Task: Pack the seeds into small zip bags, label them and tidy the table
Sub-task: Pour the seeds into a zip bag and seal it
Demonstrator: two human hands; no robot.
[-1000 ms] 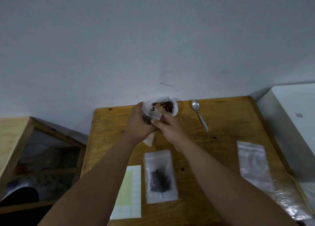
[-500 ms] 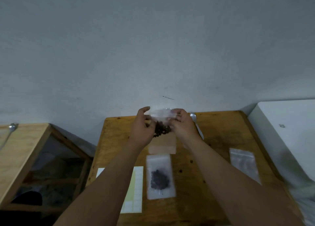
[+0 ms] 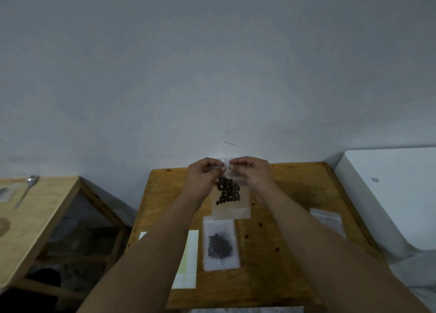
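Head view shows a clear zip bag point(image 3: 230, 194) of dark seeds point(image 3: 227, 192) hanging above the wooden table point(image 3: 295, 218), its top edge pinched by the left hand point(image 3: 204, 179) and right hand point(image 3: 251, 173), fingers curled, arms stretched forward; a second filled bag point(image 3: 220, 244) lies flat just beneath, beside a label sheet point(image 3: 190, 256)

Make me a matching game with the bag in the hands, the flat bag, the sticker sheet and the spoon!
Things
1. held seed bag
2. flat seed bag
3. label sheet
4. spoon
Places
A. on the side table, far left
B. pinched at its top by the left hand and right hand
C. on the wooden table, holding dark seeds
D. partly hidden under the left forearm
Pairs: 1-B, 2-C, 3-D, 4-A
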